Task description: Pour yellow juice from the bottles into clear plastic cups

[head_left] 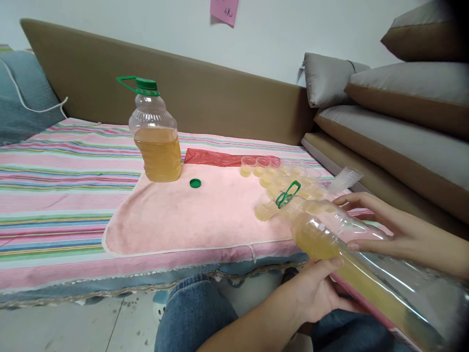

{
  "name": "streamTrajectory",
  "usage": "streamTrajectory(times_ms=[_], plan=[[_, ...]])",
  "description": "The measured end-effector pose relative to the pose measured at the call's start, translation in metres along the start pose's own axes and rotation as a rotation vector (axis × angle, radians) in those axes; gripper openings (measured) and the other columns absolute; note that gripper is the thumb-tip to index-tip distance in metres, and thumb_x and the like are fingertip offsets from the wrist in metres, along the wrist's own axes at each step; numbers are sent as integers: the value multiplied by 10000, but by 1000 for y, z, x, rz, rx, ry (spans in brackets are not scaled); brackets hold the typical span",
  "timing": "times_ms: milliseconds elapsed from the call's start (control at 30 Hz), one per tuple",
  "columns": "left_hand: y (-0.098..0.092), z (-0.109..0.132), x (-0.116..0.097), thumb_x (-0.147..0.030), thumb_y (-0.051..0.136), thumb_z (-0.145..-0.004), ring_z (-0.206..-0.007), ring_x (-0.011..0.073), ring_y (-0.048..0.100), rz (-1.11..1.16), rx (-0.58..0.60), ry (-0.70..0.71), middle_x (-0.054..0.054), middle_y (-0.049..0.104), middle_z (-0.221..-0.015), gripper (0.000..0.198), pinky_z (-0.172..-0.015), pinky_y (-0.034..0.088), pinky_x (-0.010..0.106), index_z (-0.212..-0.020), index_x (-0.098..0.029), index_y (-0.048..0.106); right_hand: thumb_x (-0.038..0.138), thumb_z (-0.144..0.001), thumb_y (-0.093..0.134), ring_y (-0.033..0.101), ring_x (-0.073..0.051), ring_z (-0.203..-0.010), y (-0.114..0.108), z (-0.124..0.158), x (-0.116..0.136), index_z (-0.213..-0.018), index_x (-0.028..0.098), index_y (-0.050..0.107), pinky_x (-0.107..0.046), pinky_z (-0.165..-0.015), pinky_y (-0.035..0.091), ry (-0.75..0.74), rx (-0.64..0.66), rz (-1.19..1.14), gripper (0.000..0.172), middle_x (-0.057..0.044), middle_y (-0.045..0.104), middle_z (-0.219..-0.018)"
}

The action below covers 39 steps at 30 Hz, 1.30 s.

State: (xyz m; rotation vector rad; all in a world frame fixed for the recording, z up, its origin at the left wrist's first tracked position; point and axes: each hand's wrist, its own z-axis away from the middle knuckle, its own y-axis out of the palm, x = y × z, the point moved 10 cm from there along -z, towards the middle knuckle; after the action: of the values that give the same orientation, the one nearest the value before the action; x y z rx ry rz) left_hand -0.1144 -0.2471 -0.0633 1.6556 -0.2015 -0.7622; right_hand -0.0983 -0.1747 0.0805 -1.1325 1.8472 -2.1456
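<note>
A large clear plastic bottle [351,244] of pale yellow liquid lies tilted in both my hands. Under its body, my left hand [318,293] is wrapped round it; from above, my right hand [381,230] grips its side. The uncapped neck, with a green ring handle [288,194], points left over a clear plastic cup [264,209]. Whether liquid is running out I cannot tell. Behind the neck stand several more clear cups [269,181] in close rows, many with a little yellow liquid. The green cap [195,183] lies on the pink cloth [176,215].
A second big bottle [161,151], green-capped and partly full, stands upright at the back left. A red plastic bag [216,158] lies flat behind the cloth. A stack of cups [345,180] rests on its side at the right, near piled cushions [399,122].
</note>
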Motion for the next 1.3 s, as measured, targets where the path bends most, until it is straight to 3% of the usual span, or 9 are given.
streamTrajectory(times_ms=[267,400,500,567,733,967,1100,1300], plan=[[-3,-1,-5,-560,846,-501,-1247,419,509,-43,-13,15,181,510,-1407,776,-979,389,661,-1145,-191,619,587,-718,722,561,-307,-1194,-3,0,1,-1177,349,525,-480,-1035,481,42,-26,-29,552,-51,553,-1291],[-9,-1,-19,-554,814,-557,-1060,350,634,-151,-54,60,173,621,-1267,784,-791,534,499,-1219,-199,588,574,-749,703,543,-307,-1225,-6,1,1,-1220,370,493,-482,-1070,452,45,-80,-54,554,-40,537,-1322],[-14,2,-31,-524,812,-564,-968,301,658,-222,-113,88,154,646,-1221,807,-659,547,376,-1261,-204,564,560,-762,694,538,-306,-1232,-7,3,1,-1245,401,470,-481,-1074,448,27,-130,-65,556,-21,522,-1339],[-18,5,-38,-518,818,-548,-929,282,662,-267,-171,98,143,658,-1190,812,-644,547,359,-1250,-198,565,552,-758,699,520,-310,-1253,-7,5,1,-1264,412,454,-471,-1059,467,20,-173,-68,580,-17,512,-1346],[-17,15,-57,-484,847,-540,-1028,319,656,-388,-251,137,140,669,-1191,828,-789,551,417,-1259,-198,552,514,-730,730,483,-319,-1296,-8,15,4,-1301,399,425,-494,-1118,403,-52,-282,-120,657,-26,482,-1371],[5,37,-98,-344,871,-600,-1245,300,551,-525,-177,313,110,617,-1313,796,-1056,433,434,-1307,-225,526,492,-688,775,369,-338,-1394,-1,28,19,-1401,405,342,-556,-1161,312,-99,-423,-237,838,-43,375,-1495],[14,59,-121,-329,849,-639,-1257,325,543,-664,-163,378,126,585,-1351,824,-1061,432,473,-1369,-225,482,480,-743,737,217,-306,-1487,19,23,27,-1492,447,185,-557,-1177,266,-130,-404,-333,931,-17,206,-1621],[17,107,-160,-303,850,-625,-1206,345,581,-915,-266,453,130,550,-1396,981,-1016,477,492,-1472,-275,357,518,-692,771,323,-358,-1441,60,3,45,-1508,507,-23,-603,-1087,394,-173,-312,-530,1139,-36,171,-1632]])
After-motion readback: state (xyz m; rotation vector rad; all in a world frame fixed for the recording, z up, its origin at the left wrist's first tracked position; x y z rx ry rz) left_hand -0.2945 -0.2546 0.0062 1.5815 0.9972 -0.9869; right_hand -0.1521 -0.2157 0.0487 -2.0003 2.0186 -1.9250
